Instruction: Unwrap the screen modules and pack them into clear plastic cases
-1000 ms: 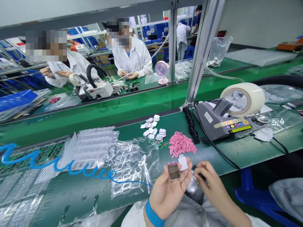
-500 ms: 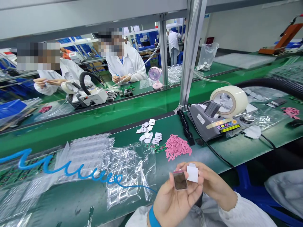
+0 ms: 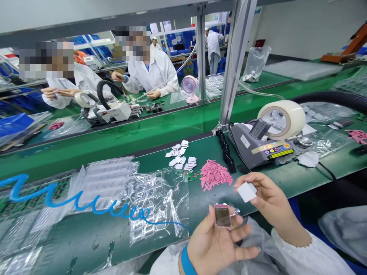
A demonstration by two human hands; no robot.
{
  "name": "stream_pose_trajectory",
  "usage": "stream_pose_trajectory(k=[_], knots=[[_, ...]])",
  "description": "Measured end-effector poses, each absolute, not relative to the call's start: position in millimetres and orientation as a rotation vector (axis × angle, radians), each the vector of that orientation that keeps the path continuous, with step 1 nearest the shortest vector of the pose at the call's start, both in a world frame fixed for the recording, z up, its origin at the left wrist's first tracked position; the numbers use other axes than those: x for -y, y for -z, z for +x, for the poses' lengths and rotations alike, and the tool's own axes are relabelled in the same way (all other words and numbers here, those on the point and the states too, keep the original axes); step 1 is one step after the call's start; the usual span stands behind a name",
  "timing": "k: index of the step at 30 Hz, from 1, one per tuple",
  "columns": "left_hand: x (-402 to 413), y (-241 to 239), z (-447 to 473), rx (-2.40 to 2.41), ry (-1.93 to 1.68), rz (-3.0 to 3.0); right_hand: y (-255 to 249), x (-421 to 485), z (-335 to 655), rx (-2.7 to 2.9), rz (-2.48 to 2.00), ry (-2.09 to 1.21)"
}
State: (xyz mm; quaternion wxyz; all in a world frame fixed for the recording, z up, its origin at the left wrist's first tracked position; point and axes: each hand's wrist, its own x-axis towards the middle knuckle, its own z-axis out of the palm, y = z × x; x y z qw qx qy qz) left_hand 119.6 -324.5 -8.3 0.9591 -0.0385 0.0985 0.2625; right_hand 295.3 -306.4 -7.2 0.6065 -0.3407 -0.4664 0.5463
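Between the thumb and fingers of my left hand (image 3: pixel 213 240) is a small square display screen (image 3: pixel 223 216), dark-faced with a pink strip along its top edge. The other fingers of that hand are spread. A blue band (image 3: pixel 187 261) circles the wrist. My right hand (image 3: pixel 265 194), higher and to the right, pinches a small white square piece (image 3: pixel 246 191), apart from the screen. A heap of pink strips (image 3: pixel 215 174) lies on the bench just beyond my hands. Similar white pieces (image 3: pixel 182 156) lie loosely grouped behind the heap.
A grey machine (image 3: pixel 255 149) with a large tape roll (image 3: pixel 282 119) stands at the right. Clear plastic trays (image 3: pixel 149 206) and a coiled blue cord (image 3: pixel 94 204) cover the left. Across the bench, co-workers in white coats (image 3: pixel 156 70) handle parts beside a pink fan (image 3: pixel 190 87).
My right hand has moved up and right, away from the left hand, carrying the white piece. The left hand's fingers have spread around the screen. A co-worker opposite has parted their hands.
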Motion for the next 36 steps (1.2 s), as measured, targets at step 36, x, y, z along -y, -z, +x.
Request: stream_pose_trajectory(k=[36], knots=[[328.1,1.7,120.8,-0.406,-0.597,0.064,-54.7,313.8,295.6,2.498,-0.728,-0.489]])
